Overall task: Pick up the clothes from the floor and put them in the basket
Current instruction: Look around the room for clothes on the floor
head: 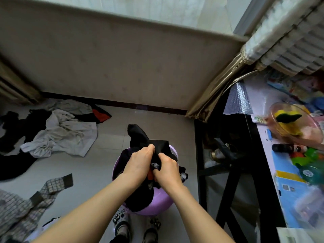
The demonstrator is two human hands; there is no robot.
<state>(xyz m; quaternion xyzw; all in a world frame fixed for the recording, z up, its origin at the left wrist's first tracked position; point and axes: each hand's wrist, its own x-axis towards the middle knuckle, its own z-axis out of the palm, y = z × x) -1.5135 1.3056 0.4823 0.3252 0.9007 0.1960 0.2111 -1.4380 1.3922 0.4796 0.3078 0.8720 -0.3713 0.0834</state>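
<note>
Pale floor tiles [105,165] run up to a grey wall [122,58], with a black-framed table [252,155] crowded with toys along the right side. Of the clothes left on the floor, the biggest heap lies well to the left: a crumpled white garment [63,134] over dark pieces [15,137], with a red-and-black item [100,114] at its far edge. Nearer, at lower left, sprawls a checked shirt [26,204]. Directly below the viewer stands the purple basket [157,200], already holding dark clothing. Over its opening both hands are closed on a black garment [140,137], part of which sticks up past the far rim while the rest hangs down inside. The left hand [140,163] has its fingers curled tight around a bunched fold; the right hand [166,171] pinches the cloth just beside it, the two nearly touching. The step in hand looks like stuffing this piece into the basket. Next it seems to call for pushing the raised end down below the rim, letting go, then turning left for the white heap, with the checked shirt also waiting.
</note>
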